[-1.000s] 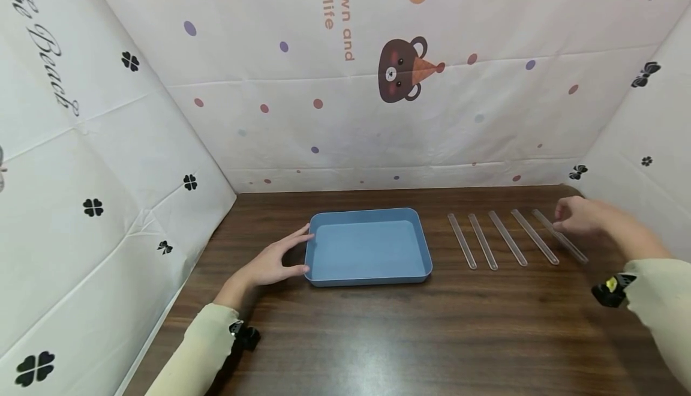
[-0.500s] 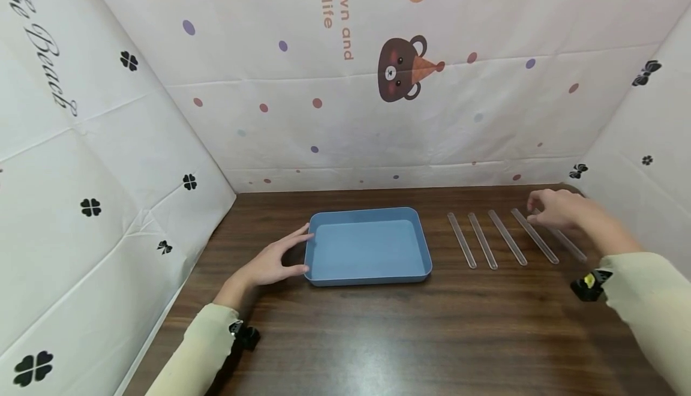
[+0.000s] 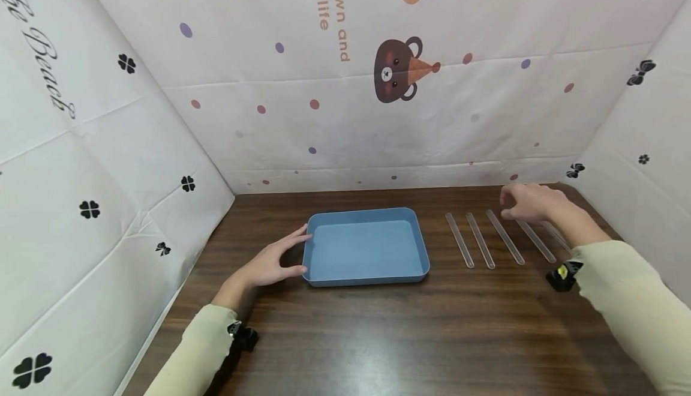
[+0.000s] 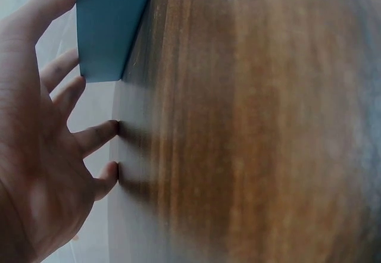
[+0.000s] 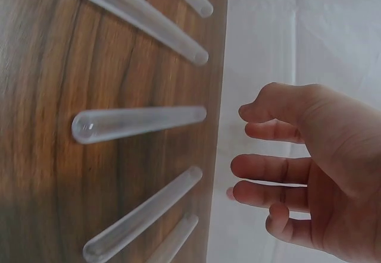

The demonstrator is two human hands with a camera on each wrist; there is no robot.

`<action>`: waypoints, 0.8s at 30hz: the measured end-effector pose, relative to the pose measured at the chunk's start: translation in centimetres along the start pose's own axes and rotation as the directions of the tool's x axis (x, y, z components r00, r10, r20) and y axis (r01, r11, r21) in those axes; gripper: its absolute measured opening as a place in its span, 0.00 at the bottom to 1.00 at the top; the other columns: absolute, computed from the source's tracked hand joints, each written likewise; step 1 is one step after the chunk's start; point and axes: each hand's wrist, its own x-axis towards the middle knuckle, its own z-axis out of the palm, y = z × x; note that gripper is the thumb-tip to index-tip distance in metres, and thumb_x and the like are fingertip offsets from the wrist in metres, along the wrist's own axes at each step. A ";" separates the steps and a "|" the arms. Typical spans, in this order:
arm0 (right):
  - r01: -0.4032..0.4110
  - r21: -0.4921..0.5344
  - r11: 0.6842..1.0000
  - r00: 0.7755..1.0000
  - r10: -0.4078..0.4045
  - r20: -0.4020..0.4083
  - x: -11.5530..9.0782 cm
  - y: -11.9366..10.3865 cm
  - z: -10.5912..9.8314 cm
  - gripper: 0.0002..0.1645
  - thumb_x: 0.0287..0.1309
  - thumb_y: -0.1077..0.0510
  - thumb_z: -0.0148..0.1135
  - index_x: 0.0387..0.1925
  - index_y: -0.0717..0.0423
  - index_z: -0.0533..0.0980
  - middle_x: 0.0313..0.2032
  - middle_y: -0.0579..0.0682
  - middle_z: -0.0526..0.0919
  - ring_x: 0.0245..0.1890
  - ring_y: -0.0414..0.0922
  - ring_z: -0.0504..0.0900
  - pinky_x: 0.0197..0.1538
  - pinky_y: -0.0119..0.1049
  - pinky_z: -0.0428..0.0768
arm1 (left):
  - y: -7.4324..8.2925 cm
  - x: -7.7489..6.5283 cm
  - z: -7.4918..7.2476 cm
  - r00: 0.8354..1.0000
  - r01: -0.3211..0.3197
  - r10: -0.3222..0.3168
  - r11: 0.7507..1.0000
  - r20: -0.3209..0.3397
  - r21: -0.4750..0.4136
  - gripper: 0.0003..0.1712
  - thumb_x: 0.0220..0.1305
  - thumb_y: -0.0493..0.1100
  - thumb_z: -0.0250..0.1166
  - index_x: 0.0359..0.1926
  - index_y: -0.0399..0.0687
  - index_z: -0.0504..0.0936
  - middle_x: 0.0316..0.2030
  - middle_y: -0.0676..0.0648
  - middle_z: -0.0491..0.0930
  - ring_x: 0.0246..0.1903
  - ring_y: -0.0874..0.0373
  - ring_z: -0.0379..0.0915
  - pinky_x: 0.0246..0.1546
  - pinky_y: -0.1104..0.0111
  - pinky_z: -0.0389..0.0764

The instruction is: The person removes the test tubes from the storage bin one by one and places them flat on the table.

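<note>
A shallow blue tray [image 3: 367, 252] lies on the dark wooden table. At its left side my left hand [image 3: 268, 266] is spread, thumb and fingertips touching the tray's edge. In the left wrist view, two fingertips [image 4: 110, 174] of that hand rest on the table beyond the tray's corner. To the tray's right, several clear test tubes [image 3: 459, 240] lie slanted in a row. My right hand [image 3: 531, 203] hovers above the far ends of the right-hand tubes, fingers loosely bent, holding nothing. It partly covers two tubes. The right wrist view has one tube [image 5: 143, 122] level with this hand [image 5: 324, 168].
The wooden table [image 3: 367, 336] ends at a white printed cloth [image 3: 270, 138] behind, with similar cloth on the left and right sides. Black wrist cameras [image 3: 245, 337] are strapped to both sleeves.
My right hand has moved left, from the rightmost test tube to over the far ends of the tubes beside it. My left hand, the tray and the tubes stay where they were.
</note>
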 end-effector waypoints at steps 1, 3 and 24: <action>0.008 -0.004 1.000 1.000 -0.008 -0.005 0.1 -0.3 0.0 0.24 0.74 0.49 0.68 0.60 0.61 0.80 0.44 0.61 0.88 0.34 0.53 0.81 0.37 0.54 0.79 | 0.0 0.0 0.0 1.000 0.000 0.000 1.000 0.000 -0.001 0.46 0.76 0.57 0.74 0.87 0.54 0.68 0.93 0.47 0.53 0.90 0.35 0.54 0.82 0.26 0.63; 0.028 -0.009 1.000 1.000 -0.028 -0.008 0.4 -0.9 -0.2 0.23 0.74 0.50 0.68 0.60 0.61 0.80 0.42 0.60 0.88 0.34 0.53 0.81 0.37 0.54 0.80 | -0.1 0.0 0.0 1.000 -0.002 0.002 1.000 0.001 0.000 0.46 0.76 0.57 0.74 0.87 0.54 0.68 0.93 0.47 0.53 0.90 0.35 0.54 0.82 0.26 0.64; 0.154 -0.082 0.985 0.988 -0.156 -0.022 3.2 -7.3 -0.2 0.19 0.72 0.51 0.72 0.57 0.56 0.83 0.46 0.59 0.91 0.38 0.52 0.85 0.40 0.54 0.82 | -0.5 0.1 0.2 1.000 -0.003 0.003 1.000 0.013 0.007 0.46 0.78 0.58 0.73 0.88 0.54 0.66 0.93 0.47 0.51 0.90 0.34 0.53 0.82 0.26 0.64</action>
